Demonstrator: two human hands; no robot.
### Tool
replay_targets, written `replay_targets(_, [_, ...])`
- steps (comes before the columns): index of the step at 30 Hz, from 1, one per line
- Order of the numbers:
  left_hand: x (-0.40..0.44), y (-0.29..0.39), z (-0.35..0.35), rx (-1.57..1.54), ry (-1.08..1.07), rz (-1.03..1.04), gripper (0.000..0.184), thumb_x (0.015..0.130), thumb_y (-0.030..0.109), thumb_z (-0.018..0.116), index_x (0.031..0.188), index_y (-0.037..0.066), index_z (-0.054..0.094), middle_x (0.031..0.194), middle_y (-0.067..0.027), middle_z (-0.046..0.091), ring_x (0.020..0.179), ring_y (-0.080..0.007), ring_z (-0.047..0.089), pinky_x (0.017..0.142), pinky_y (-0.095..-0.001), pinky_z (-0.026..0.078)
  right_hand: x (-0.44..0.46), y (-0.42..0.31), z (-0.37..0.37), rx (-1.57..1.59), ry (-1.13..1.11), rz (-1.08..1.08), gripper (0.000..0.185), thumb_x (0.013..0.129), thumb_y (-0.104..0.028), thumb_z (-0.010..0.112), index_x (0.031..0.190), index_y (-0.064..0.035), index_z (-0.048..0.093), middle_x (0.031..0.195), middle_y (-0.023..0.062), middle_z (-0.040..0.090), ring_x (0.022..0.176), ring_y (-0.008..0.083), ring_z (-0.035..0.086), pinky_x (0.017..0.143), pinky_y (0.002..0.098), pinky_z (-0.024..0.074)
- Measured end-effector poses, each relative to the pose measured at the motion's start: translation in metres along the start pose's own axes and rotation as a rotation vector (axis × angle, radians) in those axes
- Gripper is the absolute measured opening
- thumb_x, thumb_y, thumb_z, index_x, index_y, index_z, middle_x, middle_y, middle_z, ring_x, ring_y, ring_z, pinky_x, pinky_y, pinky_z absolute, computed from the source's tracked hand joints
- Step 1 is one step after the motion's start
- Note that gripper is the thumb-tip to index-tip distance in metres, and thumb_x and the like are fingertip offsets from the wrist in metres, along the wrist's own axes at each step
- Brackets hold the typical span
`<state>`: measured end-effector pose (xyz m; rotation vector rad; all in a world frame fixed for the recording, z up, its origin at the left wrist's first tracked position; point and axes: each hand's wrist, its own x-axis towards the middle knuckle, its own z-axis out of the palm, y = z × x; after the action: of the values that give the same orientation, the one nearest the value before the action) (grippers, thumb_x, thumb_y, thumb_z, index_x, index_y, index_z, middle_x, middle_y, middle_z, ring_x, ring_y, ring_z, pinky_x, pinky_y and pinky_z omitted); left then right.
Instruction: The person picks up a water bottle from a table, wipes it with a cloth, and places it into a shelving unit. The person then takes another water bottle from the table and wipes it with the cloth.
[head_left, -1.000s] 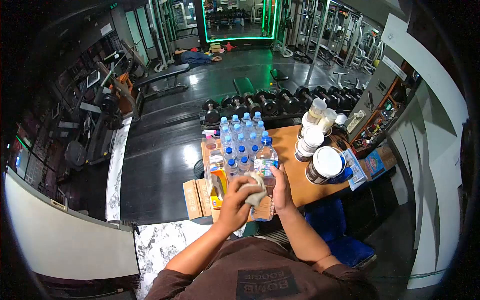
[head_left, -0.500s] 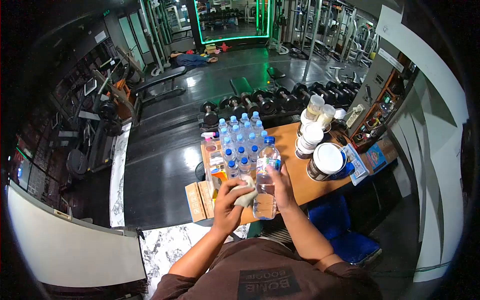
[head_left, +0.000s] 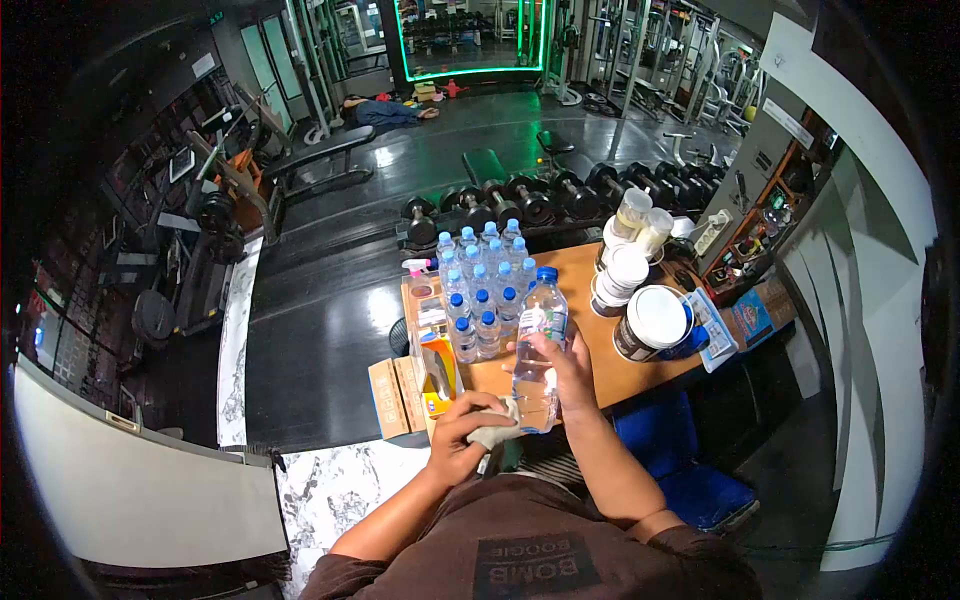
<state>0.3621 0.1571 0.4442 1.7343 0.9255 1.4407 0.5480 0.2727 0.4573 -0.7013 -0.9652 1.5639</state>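
Well to the left of the large bottle (head_left: 538, 385), a brown carton (head_left: 397, 398) shows its printed side, and a yellow box (head_left: 440, 380) lies nearer to the bottle. The left hand (head_left: 462, 438), also left of the large bottle, is clamped on a pale, crumpled cloth (head_left: 492, 434), which sits right at the bottle's base. Beyond the large bottle and to its left, small bottles (head_left: 480, 290) stand upright in close rows on the bench (head_left: 600, 385), the nearer caps deep blue and the farther ones paler. The large bottle itself is clear and see-through, with a deep blue cap, a partly covered, multicoloured label around its upper body and light glinting on its ridged lower half. It leans slightly, base towards the wearer, near the close edge of the bench. The right hand (head_left: 568, 372) is clamped on its right side, thumb across the front by the label. To the right of the large bottle stand a white-lidded tub (head_left: 657, 318) and, farther back, stacked tubs (head_left: 622, 275).
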Motion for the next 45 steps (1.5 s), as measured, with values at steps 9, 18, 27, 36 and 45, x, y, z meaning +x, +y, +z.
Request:
replay_targets(9, [0.041, -0.008, -0.011, 0.089, 0.298, -0.116, 0.057, 0.09, -0.01, 0.061, 0.145, 0.0, 0.063, 0.135, -0.0153, 0.066, 0.129, -0.0261, 0.062, 0.112, -0.0355, 0.045, -0.017, 0.0, -0.003, 0.126, 0.011, 0.173, 0.052, 0.106, -0.044, 0.06, 0.142, -0.0065, 0.053, 0.122, 0.0152, 0.07, 0.096, 0.0293, 0.076, 0.077, 0.0443, 0.0663])
replay_targets(18, [0.134, 0.004, -0.032, 0.32, 0.133, 0.099, 0.057, 0.088, -0.014, 0.062, 0.142, 0.006, 0.066, 0.14, -0.0167, 0.066, 0.131, -0.0332, 0.063, 0.113, -0.0393, 0.047, -0.033, 0.012, -0.001, 0.184, -0.159, 0.405, 0.061, 0.111, -0.057, 0.041, 0.135, -0.0034, 0.058, 0.101, 0.0163, 0.072, 0.078, 0.0278, 0.076, 0.068, 0.044, 0.0653])
replay_targets(27, [0.119, 0.007, -0.011, 0.434, -0.1, 0.125, 0.045, 0.09, -0.007, 0.065, 0.133, 0.006, 0.067, 0.139, -0.0164, 0.067, 0.142, -0.0399, 0.055, 0.117, -0.0478, 0.046, -0.028, 0.033, -0.022, -0.04, -0.18, 0.135, 0.047, 0.114, -0.044, 0.037, 0.136, -0.0063, 0.053, 0.104, 0.0144, 0.072, 0.081, 0.0275, 0.076, 0.07, 0.0422, 0.0652])
replay_targets(36, [0.077, 0.033, 0.01, 0.361, -0.099, 0.06, 0.062, 0.075, -0.021, 0.066, 0.131, 0.005, 0.07, 0.141, -0.0117, 0.067, 0.145, -0.037, 0.053, 0.121, -0.0471, 0.044, -0.028, 0.005, -0.023, 0.157, -0.19, 0.221, 0.054, 0.115, -0.044, 0.033, 0.153, -0.0089, 0.045, 0.126, 0.0136, 0.069, 0.105, 0.0234, 0.074, 0.084, 0.0373, 0.0656])
replay_targets(45, [0.104, 0.029, -0.014, -0.068, 0.157, -0.154, 0.058, 0.082, -0.021, 0.05, 0.132, 0.001, 0.07, 0.126, -0.0126, 0.071, 0.122, -0.0237, 0.067, 0.107, -0.0355, 0.052, -0.026, -0.005, -0.019, 0.17, -0.167, 0.313, 0.061, 0.112, -0.057, 0.034, 0.137, -0.0068, 0.059, 0.102, 0.0143, 0.074, 0.08, 0.0268, 0.076, 0.071, 0.0421, 0.0646])
